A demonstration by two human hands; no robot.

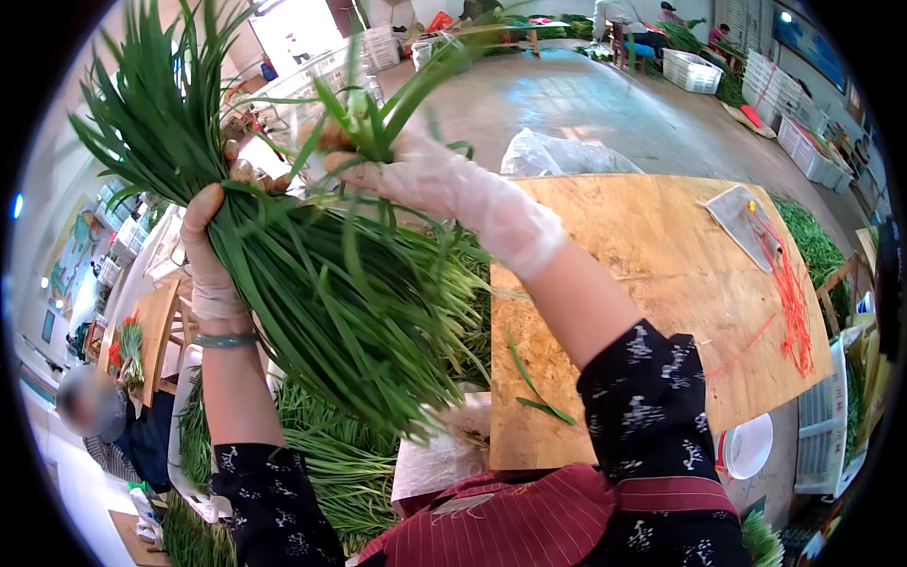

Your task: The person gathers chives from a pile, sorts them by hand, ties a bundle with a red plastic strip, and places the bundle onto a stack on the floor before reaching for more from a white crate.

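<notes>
My left hand [213,250], in a pale thin glove and with a bangle at the wrist, grips a large bunch of garlic chives [331,283] round its middle. The long green leaves fan out at upper left, and the paler ends hang toward lower right. My right hand [416,180], also gloved, is closed on a small clump of chives [364,123] just right of the bunch; its leaf tips are blurred. Below lies a white crate [203,501] with more chives [350,449], partly hidden by my left arm and the bunch.
To the right stands a wooden table [605,283] with loose leaves, a grey cloth [742,225] and red ties [792,302]. A white bucket [746,446] is beside it. At left a person [137,425] sits near another wooden table [151,331]. White crates [694,71] stand farther off.
</notes>
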